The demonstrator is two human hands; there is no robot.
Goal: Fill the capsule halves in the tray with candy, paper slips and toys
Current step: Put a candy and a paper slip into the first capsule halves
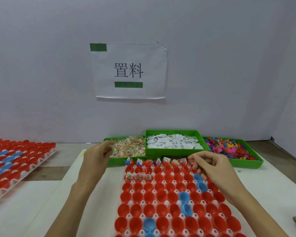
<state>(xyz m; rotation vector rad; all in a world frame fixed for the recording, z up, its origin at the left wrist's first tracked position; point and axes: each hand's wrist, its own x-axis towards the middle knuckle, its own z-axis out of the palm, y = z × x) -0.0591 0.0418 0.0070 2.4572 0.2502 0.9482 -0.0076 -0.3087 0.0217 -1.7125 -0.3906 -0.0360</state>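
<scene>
The white tray [162,183] of red and blue capsule halves [171,197] lies on the table in front of the person; its far row already holds candy packets, paper slips and toys, and three cups in the second row hold candy. The left hand [97,155] reaches to the edge of the green bin of candy [128,147], fingers curled (whether it holds a packet cannot be told). The right hand [210,165] hovers over the tray's far right corner, fingers curled downward, its contents unclear. Bins of paper slips [173,141] and toys [229,147] sit beyond.
</scene>
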